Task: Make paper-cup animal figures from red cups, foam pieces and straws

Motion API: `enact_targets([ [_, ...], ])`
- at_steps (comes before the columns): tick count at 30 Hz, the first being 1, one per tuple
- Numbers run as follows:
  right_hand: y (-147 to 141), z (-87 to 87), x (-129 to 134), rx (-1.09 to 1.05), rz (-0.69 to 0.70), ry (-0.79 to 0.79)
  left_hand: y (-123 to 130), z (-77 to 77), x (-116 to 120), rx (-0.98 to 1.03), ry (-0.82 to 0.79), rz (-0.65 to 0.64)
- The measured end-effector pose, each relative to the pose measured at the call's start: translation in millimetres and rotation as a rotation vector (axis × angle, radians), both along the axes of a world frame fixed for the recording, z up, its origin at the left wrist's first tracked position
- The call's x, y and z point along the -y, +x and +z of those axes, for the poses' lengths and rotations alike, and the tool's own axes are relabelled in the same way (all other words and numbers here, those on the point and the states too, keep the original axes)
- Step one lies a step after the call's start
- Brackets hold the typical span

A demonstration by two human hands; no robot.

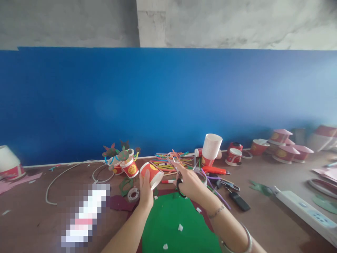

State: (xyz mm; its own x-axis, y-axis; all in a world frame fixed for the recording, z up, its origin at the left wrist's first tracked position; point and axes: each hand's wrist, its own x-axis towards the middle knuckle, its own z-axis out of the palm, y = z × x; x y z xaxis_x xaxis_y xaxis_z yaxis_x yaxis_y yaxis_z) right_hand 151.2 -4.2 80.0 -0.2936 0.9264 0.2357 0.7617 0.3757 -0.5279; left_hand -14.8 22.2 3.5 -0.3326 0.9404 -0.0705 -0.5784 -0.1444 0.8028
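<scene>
My left hand (145,192) grips a red paper cup (151,175) with a yellow emblem, its white rim tilted toward the lower right. My right hand (189,183) holds a pair of black-handled scissors (179,186), their blades pointing up and left, close to the cup and apart from it. Below both hands lies a green craft sheet (173,225) dotted with small white scraps. Coloured craft sticks and pipe cleaners (171,162) are heaped just beyond the scissors.
A stack of white paper cups (212,146) stands behind an orange utility knife (214,170). A finished cup craft (121,158), a tape roll (133,194), a black key fob (239,201) and a white power strip (302,211) lie on the brown table (31,211), before a blue wall panel (158,102).
</scene>
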Motion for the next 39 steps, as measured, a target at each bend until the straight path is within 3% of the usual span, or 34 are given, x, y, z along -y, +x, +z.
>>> enact_targets([
  [4, -12.2, -15.9, -11.5, -0.167, -0.037, -0.001, 6.0, 0.2, 4.9, 0.091, -0.055, -0.251],
  [6, -13.5, -21.3, -14.2, -0.185, -0.073, 0.011, 9.5, -0.9, 6.4, 0.066, -0.070, -0.401],
  [8, -11.4, -23.4, -16.5, -0.208, -0.131, 0.011, 11.7, -4.2, 6.6, -0.031, -0.024, -0.453],
  [10, -7.0, -23.7, -20.0, -0.256, -0.212, -0.021, 11.1, -8.0, 7.3, -0.235, 0.089, -0.319],
  [12, -1.9, -24.1, -24.5, -0.328, -0.280, -0.091, 7.8, -9.7, 10.1, -0.533, 0.249, -0.061],
  [14, 2.2, -25.4, -28.5, -0.408, -0.308, -0.170, 3.8, -7.8, 15.4, -0.814, 0.455, 0.103],
  [16, 4.2, -26.6, -30.5, -0.469, -0.298, -0.247, 1.8, -3.7, 21.4, -1.053, 0.626, 0.166],
  [19, 3.6, -26.3, -29.1, -0.512, -0.268, -0.338, 3.9, 0.6, 26.5, -1.274, 0.701, 0.144],
  [25, -1.7, -23.2, -26.2, -0.617, -0.233, -0.411, 7.3, -6.8, 20.5, -1.288, 0.613, 0.077],
  [29, -1.4, -21.8, -28.3, -0.625, -0.194, -0.355, 5.1, -8.2, 17.2, -1.236, 0.591, 0.063],
  [33, 7.5, -11.6, -23.3, -0.419, -0.045, -0.286, 2.7, -6.5, 14.2, -1.185, 0.541, 0.154],
  [37, 19.2, 5.8, -10.0, -0.194, 0.217, -0.350, 0.3, -7.1, 10.8, -1.155, 0.476, 0.210],
  [39, 21.4, 12.1, -4.4, -0.057, 0.257, -0.355, -0.5, -7.6, 9.7, -1.132, 0.434, 0.219],
])
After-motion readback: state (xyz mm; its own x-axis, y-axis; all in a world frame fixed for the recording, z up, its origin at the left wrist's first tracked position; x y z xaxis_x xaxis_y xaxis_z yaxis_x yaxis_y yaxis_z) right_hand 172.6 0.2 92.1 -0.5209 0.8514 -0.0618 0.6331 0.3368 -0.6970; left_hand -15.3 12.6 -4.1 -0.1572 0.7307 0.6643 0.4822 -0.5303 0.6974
